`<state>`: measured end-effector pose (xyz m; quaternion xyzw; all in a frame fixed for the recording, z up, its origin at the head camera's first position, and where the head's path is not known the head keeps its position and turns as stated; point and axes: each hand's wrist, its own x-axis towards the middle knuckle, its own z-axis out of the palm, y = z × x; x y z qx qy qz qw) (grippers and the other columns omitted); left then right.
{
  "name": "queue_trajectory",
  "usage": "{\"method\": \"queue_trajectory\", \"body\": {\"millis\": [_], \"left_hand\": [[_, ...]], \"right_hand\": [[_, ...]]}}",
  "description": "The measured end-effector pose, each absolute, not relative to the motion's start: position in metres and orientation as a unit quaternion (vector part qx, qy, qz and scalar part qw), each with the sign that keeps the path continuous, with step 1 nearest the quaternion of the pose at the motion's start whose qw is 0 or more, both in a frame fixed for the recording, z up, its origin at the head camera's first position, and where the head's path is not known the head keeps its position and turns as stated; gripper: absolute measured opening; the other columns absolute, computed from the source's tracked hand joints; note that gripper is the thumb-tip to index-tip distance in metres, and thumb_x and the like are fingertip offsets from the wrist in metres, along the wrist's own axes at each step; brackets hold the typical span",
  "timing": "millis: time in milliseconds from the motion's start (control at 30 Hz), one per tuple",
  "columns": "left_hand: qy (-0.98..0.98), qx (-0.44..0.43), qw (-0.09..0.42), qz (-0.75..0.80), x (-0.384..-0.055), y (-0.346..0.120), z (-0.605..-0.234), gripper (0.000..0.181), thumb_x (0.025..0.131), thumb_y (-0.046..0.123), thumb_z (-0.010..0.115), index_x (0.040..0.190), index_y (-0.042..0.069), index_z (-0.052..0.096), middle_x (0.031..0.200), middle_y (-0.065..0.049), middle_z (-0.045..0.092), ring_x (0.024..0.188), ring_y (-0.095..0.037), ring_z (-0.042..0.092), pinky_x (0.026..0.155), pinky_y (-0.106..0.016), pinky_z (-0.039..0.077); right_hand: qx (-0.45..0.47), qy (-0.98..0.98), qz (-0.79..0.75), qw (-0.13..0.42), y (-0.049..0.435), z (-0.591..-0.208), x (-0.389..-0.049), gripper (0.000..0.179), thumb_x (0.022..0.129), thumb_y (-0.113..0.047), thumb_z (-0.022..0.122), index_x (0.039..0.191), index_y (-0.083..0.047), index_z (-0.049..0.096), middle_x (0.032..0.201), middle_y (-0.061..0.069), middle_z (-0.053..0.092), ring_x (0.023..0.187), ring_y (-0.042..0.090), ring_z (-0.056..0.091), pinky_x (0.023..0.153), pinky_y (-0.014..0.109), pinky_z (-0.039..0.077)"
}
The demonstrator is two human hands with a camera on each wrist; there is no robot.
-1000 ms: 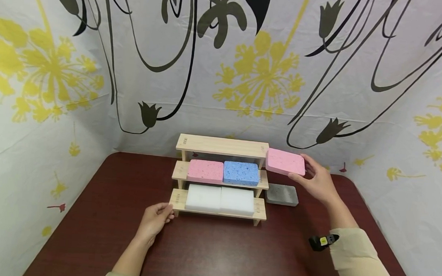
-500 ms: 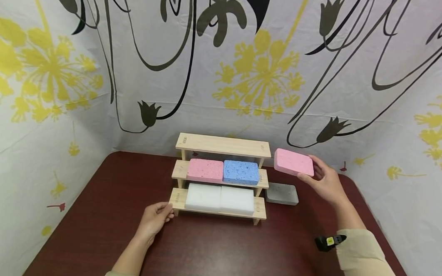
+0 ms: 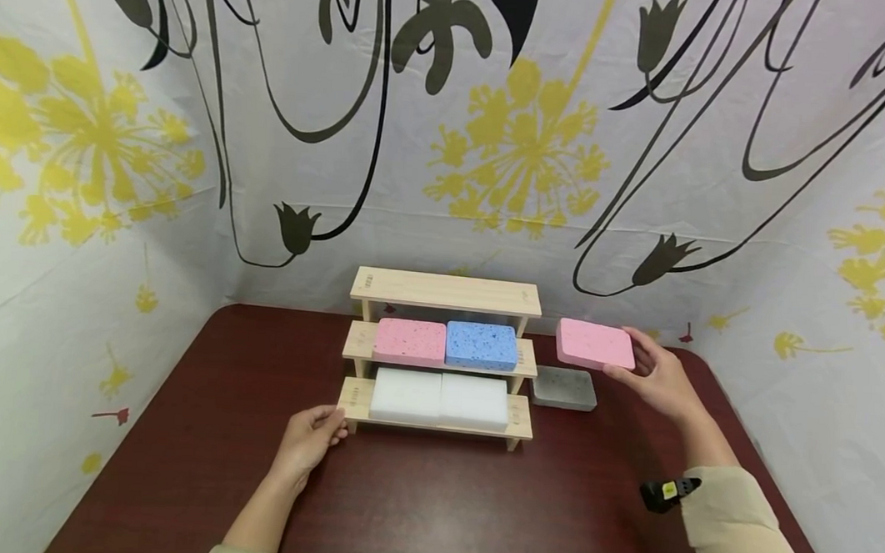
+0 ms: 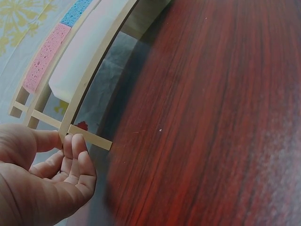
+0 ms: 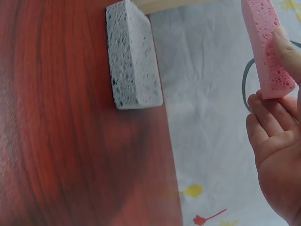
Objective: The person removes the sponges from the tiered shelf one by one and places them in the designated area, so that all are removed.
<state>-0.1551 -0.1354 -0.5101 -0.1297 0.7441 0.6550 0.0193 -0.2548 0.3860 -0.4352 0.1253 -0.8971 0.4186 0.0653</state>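
A three-step wooden rack (image 3: pixel 445 291) stands on the dark red table (image 3: pixel 430 510). My left hand (image 3: pixel 306 445) pinches the left end of its lowest step between thumb and fingers, as the left wrist view also shows. My right hand (image 3: pixel 662 378) grips a pink sponge (image 3: pixel 595 345) by its right end, raised to the right of the rack. On the middle step another pink sponge (image 3: pixel 411 342) sits beside a blue sponge (image 3: pixel 481 345). Two white sponges (image 3: pixel 406 396) lie side by side on the lowest step. The top step bears nothing.
A grey sponge (image 3: pixel 564 389) lies on the table just right of the rack, below and in front of the held one. Patterned white cloth (image 3: pixel 387 190) hangs behind the table and along both sides. A black strap end (image 3: pixel 669 492) sticks out from the right sleeve.
My right hand has carried the pink sponge to the right, away from the top step's end, and then slightly lower. My left hand has stayed on the rack.
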Motion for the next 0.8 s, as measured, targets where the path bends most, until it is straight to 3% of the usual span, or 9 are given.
{"method": "queue_trajectory", "body": {"millis": [100, 300, 367, 533, 800], "left_hand": [[0.744, -0.131, 0.019, 0.655, -0.156, -0.136, -0.510, 0.036, 0.104, 0.011, 0.058, 0.126, -0.019, 0.057, 0.101, -0.023, 0.069, 0.084, -0.017, 0.067, 0.073, -0.026, 0.058], [0.744, -0.131, 0.021, 0.654, -0.156, -0.136, -0.510, 0.037, 0.104, 0.011, 0.058, 0.126, -0.018, 0.057, 0.101, -0.023, 0.069, 0.083, -0.016, 0.067, 0.072, -0.026, 0.058], [0.744, -0.131, 0.022, 0.655, -0.156, -0.135, -0.510, 0.037, 0.104, 0.012, 0.058, 0.126, -0.018, 0.058, 0.101, -0.023, 0.069, 0.083, -0.016, 0.067, 0.072, -0.026, 0.058], [0.746, -0.132, 0.022, 0.652, -0.156, -0.135, -0.510, 0.037, 0.104, 0.011, 0.058, 0.126, -0.018, 0.057, 0.102, -0.024, 0.068, 0.083, -0.016, 0.067, 0.072, -0.026, 0.058], [0.747, -0.132, 0.023, 0.651, -0.156, -0.135, -0.510, 0.037, 0.104, 0.011, 0.058, 0.127, -0.018, 0.057, 0.102, -0.023, 0.069, 0.083, -0.016, 0.067, 0.072, -0.025, 0.057]], "right_hand": [[0.125, -0.897, 0.419, 0.060, 0.391, -0.439, -0.254, 0.077, 0.089, -0.010, 0.080, 0.152, 0.005, 0.037, 0.148, 0.032, 0.044, 0.131, 0.039, 0.049, 0.083, 0.001, 0.043], [0.139, -0.892, 0.426, 0.054, 0.403, -0.449, -0.253, 0.077, 0.088, -0.008, 0.080, 0.150, 0.008, 0.036, 0.147, 0.035, 0.043, 0.127, 0.007, 0.050, 0.086, 0.002, 0.042], [0.142, -0.894, 0.421, 0.051, 0.406, -0.452, -0.253, 0.078, 0.088, -0.007, 0.080, 0.150, 0.009, 0.036, 0.147, 0.036, 0.042, 0.128, 0.013, 0.052, 0.086, 0.002, 0.042], [0.136, -0.902, 0.408, 0.028, 0.414, -0.457, -0.252, 0.082, 0.088, -0.009, 0.080, 0.151, 0.011, 0.031, 0.148, 0.039, 0.038, 0.130, 0.055, 0.044, 0.083, 0.000, 0.040], [0.122, -0.908, 0.402, -0.001, 0.429, -0.464, -0.250, 0.086, 0.089, -0.009, 0.079, 0.152, 0.013, 0.025, 0.149, 0.040, 0.035, 0.131, 0.059, 0.040, 0.082, 0.000, 0.040]]}}
